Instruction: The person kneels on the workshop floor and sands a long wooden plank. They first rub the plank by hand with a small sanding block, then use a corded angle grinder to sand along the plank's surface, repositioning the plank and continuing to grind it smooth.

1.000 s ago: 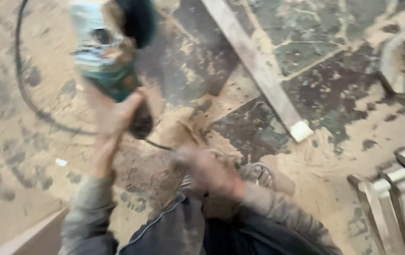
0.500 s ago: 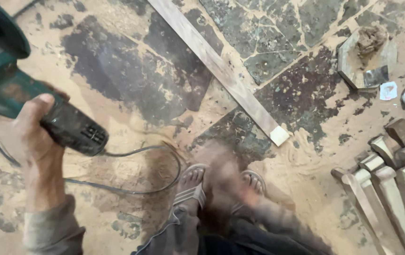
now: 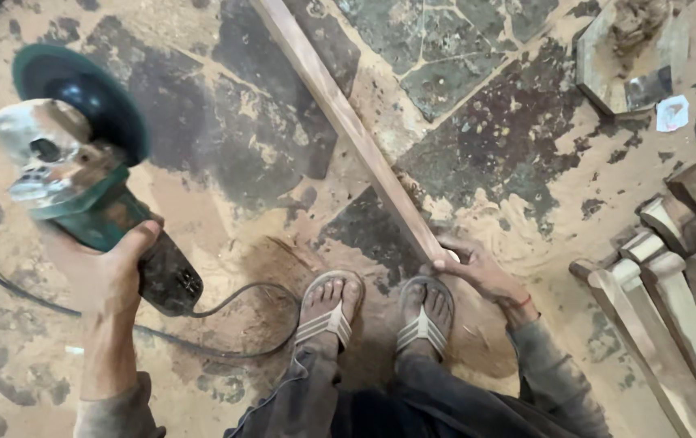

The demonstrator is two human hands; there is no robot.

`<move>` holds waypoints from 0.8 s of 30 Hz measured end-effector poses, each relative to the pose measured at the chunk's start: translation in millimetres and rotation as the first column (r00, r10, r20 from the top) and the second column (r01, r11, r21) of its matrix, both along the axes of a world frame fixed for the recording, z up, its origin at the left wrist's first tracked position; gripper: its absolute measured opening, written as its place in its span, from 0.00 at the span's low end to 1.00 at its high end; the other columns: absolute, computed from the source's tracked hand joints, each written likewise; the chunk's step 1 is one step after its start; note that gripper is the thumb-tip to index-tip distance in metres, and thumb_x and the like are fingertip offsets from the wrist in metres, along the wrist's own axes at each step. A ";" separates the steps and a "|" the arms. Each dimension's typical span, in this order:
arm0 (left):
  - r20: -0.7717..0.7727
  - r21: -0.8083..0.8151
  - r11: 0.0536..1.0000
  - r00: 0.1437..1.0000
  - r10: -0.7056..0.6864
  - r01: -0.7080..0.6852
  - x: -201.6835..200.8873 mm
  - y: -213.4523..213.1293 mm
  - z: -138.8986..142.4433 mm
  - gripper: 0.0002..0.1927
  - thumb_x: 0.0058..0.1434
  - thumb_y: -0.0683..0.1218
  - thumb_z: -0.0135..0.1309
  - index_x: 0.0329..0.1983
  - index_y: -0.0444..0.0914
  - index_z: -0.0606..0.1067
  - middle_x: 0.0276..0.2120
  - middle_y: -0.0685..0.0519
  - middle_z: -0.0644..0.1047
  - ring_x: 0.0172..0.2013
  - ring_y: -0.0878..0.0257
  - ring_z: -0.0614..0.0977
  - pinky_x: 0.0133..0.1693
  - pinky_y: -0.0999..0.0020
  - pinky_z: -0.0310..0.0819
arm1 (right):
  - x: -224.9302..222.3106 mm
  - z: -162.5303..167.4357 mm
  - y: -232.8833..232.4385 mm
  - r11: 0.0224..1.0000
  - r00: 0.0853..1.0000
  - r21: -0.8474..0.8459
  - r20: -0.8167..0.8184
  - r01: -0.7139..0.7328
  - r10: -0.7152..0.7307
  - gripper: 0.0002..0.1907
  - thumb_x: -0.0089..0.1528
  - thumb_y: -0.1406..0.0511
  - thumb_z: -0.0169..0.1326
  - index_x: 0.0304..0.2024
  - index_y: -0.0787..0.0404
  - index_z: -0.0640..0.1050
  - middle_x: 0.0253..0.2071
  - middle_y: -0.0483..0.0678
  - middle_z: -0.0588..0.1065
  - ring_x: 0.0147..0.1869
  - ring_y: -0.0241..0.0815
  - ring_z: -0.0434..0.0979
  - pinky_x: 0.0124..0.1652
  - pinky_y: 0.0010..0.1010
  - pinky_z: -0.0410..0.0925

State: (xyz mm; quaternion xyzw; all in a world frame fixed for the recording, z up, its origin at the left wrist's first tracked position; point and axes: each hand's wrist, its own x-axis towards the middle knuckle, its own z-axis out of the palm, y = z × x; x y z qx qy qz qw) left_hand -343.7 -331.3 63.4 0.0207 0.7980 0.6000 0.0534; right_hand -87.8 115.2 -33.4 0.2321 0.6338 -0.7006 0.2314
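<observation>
While the left hand (image 3: 104, 276) wraps its grip tight around the green grinder (image 3: 80, 174), the round disc sits up above the fingers and the black cord (image 3: 226, 312) trails down below them. Over on the other side, the right hand (image 3: 481, 276) pinches the near end of a long wooden stick (image 3: 348, 122) on the dusty floor (image 3: 226, 211), beside the sandals (image 3: 376, 312).

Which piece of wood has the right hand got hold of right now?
The long wooden strip lying alone across the floor; the right hand grips its near end. The shaped pieces stacked at right lie untouched.
</observation>
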 end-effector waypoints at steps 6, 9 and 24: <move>0.082 -0.135 0.990 0.996 -0.029 0.040 8.6 14.4 -16.9 0.44 0.52 0.40 0.68 0.70 0.33 0.59 0.58 0.47 0.71 0.54 0.60 0.76 0.56 0.64 0.76 | 13.6 2.7 6.7 0.991 0.994 0.113 0.068 0.077 -0.085 0.31 0.58 0.64 0.64 0.64 0.63 0.74 0.62 0.47 0.76 0.64 0.38 0.73 0.60 0.29 0.67; 0.107 -0.181 0.983 0.994 -0.016 0.035 9.4 21.7 -18.4 0.43 0.50 0.41 0.67 0.68 0.33 0.60 0.56 0.47 0.72 0.52 0.60 0.77 0.54 0.63 0.76 | 13.9 10.3 -5.4 0.961 0.988 0.237 -0.077 0.146 -0.131 0.32 0.56 0.68 0.65 0.63 0.63 0.74 0.66 0.48 0.70 0.67 0.39 0.69 0.61 0.29 0.67; 0.106 -0.194 0.980 0.993 0.057 -0.035 13.9 20.1 -9.1 0.43 0.50 0.42 0.67 0.68 0.34 0.60 0.54 0.48 0.73 0.51 0.60 0.77 0.53 0.64 0.76 | -32.9 -8.3 -16.9 0.471 0.621 0.872 -0.443 0.131 0.647 0.28 0.55 0.72 0.61 0.59 0.62 0.74 0.68 0.56 0.67 0.71 0.61 0.67 0.63 0.46 0.67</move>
